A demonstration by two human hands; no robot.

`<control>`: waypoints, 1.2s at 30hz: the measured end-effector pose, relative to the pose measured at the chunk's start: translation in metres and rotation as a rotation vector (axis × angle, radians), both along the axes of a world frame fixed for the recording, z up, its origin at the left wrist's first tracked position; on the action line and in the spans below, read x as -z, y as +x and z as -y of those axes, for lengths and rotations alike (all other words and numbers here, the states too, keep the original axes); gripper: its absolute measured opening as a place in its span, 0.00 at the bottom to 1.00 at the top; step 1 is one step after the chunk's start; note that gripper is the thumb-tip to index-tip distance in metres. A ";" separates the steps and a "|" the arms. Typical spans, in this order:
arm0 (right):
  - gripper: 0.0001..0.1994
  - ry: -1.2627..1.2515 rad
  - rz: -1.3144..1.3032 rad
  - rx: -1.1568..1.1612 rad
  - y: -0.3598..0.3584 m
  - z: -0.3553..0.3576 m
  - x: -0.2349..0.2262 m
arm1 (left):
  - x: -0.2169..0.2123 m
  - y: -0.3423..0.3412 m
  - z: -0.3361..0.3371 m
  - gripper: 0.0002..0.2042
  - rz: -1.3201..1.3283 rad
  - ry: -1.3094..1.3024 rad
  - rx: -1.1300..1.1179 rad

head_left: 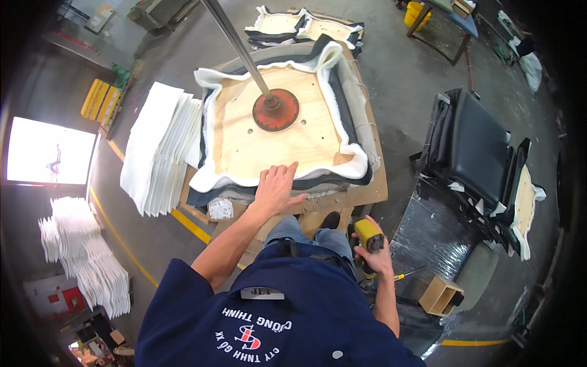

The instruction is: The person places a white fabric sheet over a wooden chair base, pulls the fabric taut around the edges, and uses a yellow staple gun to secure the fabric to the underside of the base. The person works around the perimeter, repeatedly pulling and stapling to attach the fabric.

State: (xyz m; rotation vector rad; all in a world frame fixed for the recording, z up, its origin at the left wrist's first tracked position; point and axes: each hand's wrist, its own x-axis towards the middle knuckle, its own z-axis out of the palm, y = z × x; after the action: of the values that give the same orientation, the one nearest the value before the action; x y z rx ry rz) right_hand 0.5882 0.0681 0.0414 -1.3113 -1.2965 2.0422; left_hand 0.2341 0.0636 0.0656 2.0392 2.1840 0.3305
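Observation:
A pale plywood seat panel (235, 147) lies in front of me, its edges wrapped by white padding (244, 181) with dark and grey cloth layers under it. A red round disc (276, 110) on the end of a metal rod (235, 37) rests on the panel. My left hand (276, 189) lies over the near edge of the padding, fingers stretched and thumb apart. Lower right, clear of the panel, my right hand (378, 260) is closed round a yellow and black nail or staple gun (368, 236); its exact kind I cannot tell.
White padding sheets (160, 147) are stacked left of the panel, with another pile (88, 251) beyond. Black upholstered seats (480, 150) stand at the right. A plastic-wrapped surface (431, 226) holds a small wooden box (439, 296). More padded panels (306, 27) lie at the far side.

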 end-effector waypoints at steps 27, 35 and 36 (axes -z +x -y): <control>0.45 0.258 0.118 -0.193 -0.114 -0.066 -0.020 | 0.057 -0.037 -0.077 0.18 0.077 0.154 0.429; 0.46 0.054 0.181 -0.219 -0.148 -0.087 -0.049 | 0.065 -0.067 -0.089 0.21 0.100 0.280 0.431; 0.45 0.058 0.181 -0.236 -0.153 -0.090 -0.048 | 0.070 -0.068 -0.087 0.21 0.121 0.234 0.420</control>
State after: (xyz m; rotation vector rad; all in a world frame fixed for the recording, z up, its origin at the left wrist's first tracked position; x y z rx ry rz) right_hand 0.4352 0.1582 0.0889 -1.4012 -1.6491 2.0573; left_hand 0.1658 0.1505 -0.0043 2.4556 1.6568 0.6582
